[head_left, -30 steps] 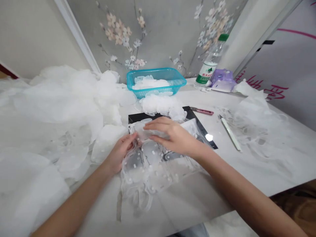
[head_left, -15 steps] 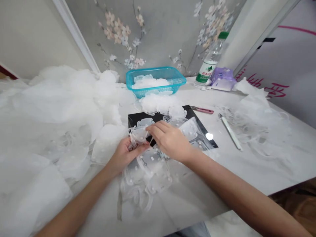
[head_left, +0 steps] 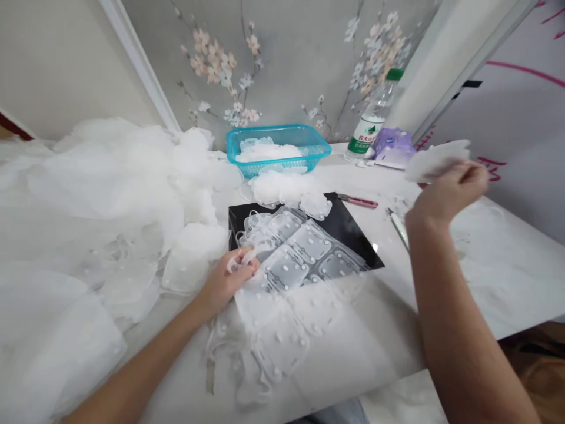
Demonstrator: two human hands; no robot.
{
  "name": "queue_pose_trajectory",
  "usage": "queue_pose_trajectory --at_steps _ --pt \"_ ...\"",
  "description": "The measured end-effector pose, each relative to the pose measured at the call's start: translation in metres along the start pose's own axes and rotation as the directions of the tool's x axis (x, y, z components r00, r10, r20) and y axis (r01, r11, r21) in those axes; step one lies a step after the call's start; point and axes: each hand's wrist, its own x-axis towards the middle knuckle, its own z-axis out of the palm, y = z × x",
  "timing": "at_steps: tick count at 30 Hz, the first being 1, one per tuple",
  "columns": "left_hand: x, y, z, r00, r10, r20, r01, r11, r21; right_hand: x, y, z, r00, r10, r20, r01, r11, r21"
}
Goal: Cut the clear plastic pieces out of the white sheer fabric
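My left hand [head_left: 233,272] is closed, its fingertips pinching thin looping strips at the upper left edge of a translucent plastic sheet [head_left: 289,268]. That sheet bears several rounded rectangular outlines with slots and small white dots, and it lies partly over a black board [head_left: 348,227]. Raised at the right, my right hand [head_left: 457,185] is slightly blurred, with its fingers curled. Right behind it shows a white translucent piece [head_left: 435,160]; whether the hand grips this piece is unclear.
Milky plastic sheets [head_left: 101,182] pile up on the left. A blue basket [head_left: 279,166] holds white pieces, with more pieces [head_left: 282,187] in front. A pink-handled cutter [head_left: 358,201], a white pen-like tool [head_left: 398,228], a water bottle [head_left: 366,126] and a purple packet [head_left: 394,147] lie or stand to the right.
My right hand has left the sheet and swung up to the far right. My left hand stays near the same place, while the sheet now lies flatter and more exposed on the board.
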Motion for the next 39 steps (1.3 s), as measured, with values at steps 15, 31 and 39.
queue_pose_trajectory --at_steps 15,31,39 --pt "0.002 0.004 -0.006 0.977 -0.196 -0.087 0.116 0.823 -0.556 -0.14 -0.052 0.053 -0.008 -0.442 0.897 0.377 0.829 0.412" --pt "0.01 -0.009 -0.018 0.988 -0.12 -0.098 0.071 0.912 -0.404 -0.123 -0.075 0.035 -0.107 -0.301 0.948 0.318 0.893 0.32" --pt "0.013 -0.004 -0.016 0.979 -0.197 0.052 0.203 0.926 -0.317 -0.088 -0.061 0.034 0.353 -0.189 0.917 0.42 0.907 0.025"
